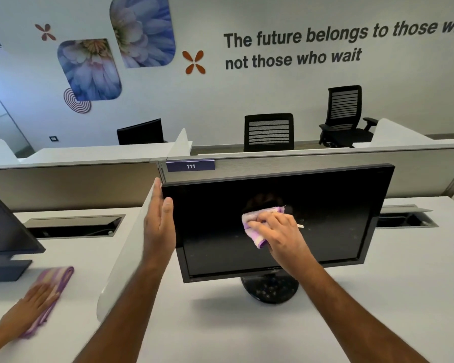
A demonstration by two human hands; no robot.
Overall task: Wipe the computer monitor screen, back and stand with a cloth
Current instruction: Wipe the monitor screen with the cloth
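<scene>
On a white office surface, mid-frame, stands the black flat-panel monitor. The right hand presses a bunched lilac-and-white cloth to mid-screen; the left hand, fingers straight, steadies the left bezel. Screen-wiping is underway; back and round stand likely remain. Open surface lies in front and lower right.

White divider hems the monitor leftward (partition close behind); desk rightward lies open.
</scene>
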